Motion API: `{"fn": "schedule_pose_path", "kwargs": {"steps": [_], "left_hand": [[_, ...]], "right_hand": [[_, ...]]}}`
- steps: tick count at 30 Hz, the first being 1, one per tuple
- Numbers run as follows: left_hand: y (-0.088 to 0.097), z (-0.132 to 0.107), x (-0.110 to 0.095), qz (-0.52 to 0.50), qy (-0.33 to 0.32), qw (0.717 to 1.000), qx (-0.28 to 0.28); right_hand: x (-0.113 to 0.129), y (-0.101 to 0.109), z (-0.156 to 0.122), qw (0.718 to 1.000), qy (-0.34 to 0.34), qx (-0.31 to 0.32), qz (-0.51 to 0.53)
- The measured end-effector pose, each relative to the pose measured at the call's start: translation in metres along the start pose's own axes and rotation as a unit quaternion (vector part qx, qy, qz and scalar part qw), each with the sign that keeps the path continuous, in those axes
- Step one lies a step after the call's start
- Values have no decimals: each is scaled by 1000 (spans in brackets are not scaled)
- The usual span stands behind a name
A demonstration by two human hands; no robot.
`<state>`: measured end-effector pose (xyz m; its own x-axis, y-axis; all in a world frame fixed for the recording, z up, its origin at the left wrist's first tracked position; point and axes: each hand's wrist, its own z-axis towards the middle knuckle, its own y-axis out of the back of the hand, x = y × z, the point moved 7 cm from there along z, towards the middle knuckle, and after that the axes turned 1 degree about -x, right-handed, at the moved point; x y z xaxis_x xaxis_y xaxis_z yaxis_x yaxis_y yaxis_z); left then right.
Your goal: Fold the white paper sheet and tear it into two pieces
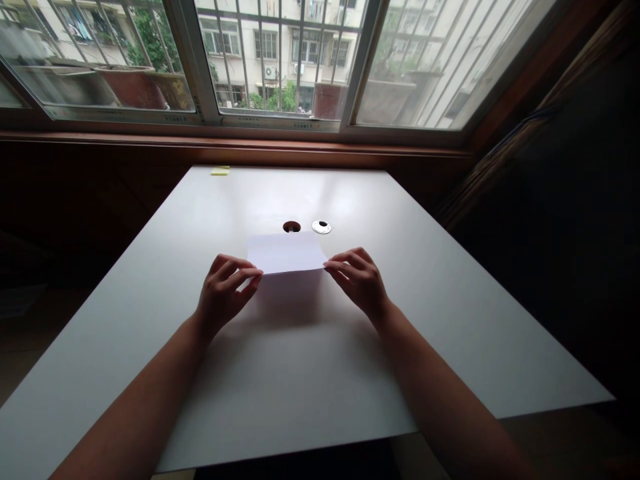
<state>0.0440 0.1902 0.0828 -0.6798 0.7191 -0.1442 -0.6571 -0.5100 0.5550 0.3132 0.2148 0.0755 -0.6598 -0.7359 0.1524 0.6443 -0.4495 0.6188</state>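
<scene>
A white sheet of paper (287, 253) is stretched between my two hands near the middle of the table. My left hand (227, 290) pinches its near left corner between thumb and fingers. At the near right corner, my right hand (360, 280) grips the sheet in the same kind of pinch. The near edge is raised off the tabletop, and a shadow falls below it. Whether the far edge touches the table I cannot tell.
The white table (300, 387) has a round cable hole (291, 227) just beyond the paper. Right of the hole lies a round cover (321, 227). A yellow sticky note (220, 171) is at the far left edge. Behind the table is a barred window (280, 60); a dark curtain (540, 120) hangs right.
</scene>
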Motion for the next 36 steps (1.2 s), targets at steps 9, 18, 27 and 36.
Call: {"fn": "schedule_pose_path", "kwargs": {"steps": [9,18,27,36], "left_hand": [[-11,-1,-10,74,-37,994,67],[-18,1,-26,52,-61,993,89],[-12,-1,-13,54,-21,997,55],[0,-1,6,73,13,997,8]], "right_hand": [[31,-14,6,998,51,25,-4],[58,-28,11,995,76,66,22],[25,-8,6,997,-24,-42,68],[-8,18,-2,984,-108,-124,60]]}}
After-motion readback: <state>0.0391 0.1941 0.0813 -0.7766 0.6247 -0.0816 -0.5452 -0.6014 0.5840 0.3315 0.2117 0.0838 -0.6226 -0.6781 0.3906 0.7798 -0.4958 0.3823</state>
